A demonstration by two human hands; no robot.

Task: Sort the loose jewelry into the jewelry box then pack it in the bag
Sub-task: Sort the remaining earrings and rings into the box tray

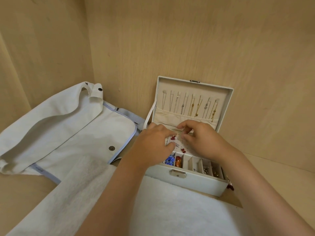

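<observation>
Seating small pieces on the earring pad of the open jewelry box

The jewelry box [196, 182] stands open on a white towel [170, 210], and both hands work over its earring pad [180, 147]. Each piece is best pushed straight in, clear of the red studs [183, 150] already set. The left hand [153, 143] lies relaxed, its fingers resting along the tray's left edge. The right hand [202, 140] curls its fingertips over the pad; whether it pinches anything I cannot tell. The bag [68, 126] lies flat just left of the box.
</observation>
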